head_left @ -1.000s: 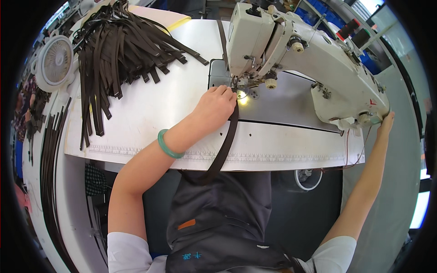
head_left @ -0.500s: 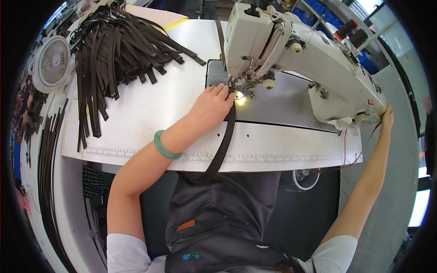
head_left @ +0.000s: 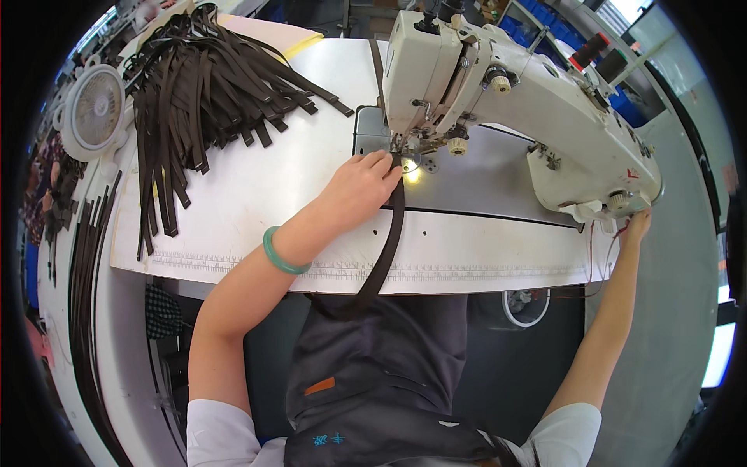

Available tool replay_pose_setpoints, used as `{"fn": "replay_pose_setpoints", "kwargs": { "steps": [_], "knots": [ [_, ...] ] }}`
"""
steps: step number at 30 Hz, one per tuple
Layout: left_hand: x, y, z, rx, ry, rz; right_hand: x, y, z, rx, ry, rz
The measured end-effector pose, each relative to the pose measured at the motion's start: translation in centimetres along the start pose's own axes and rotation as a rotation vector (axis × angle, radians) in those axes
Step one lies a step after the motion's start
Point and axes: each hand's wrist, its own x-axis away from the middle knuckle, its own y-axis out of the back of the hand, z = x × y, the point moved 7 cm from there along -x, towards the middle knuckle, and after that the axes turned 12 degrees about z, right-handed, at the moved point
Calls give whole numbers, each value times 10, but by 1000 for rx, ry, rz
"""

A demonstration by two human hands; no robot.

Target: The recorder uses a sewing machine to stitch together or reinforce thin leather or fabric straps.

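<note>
left hand lies flat, fingers spread, pressing the dark strap on the bench beside the sewing machine needle; right hand touches the machine's handwheel end, grip unclear.

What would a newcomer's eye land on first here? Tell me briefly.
The big white sewing machine at upper right, its lamp glowing by the needle. The left hand presses a long dark brown strap there, the right hand touches the machine's far end, and a heap of dark brown straps sprawls upper left.
</note>
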Motion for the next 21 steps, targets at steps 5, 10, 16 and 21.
{"fn": "replay_pose_setpoints", "kwargs": {
  "steps": [5, 10, 16, 21],
  "knots": [
    [3, 8, -6, 125, -119, 55, 74, -9, 73, 321, 381, -398],
    [7, 13, -12, 64, -169, 13, 188, -106, 106, -68, 450, 71],
    [1, 16, -15, 72, -206, 45, 267, -182, 73, -137, 304, 519],
    [-1, 19, -11, 192, -241, 53, 274, -208, 75, 223, 483, 647]
  ]
}}
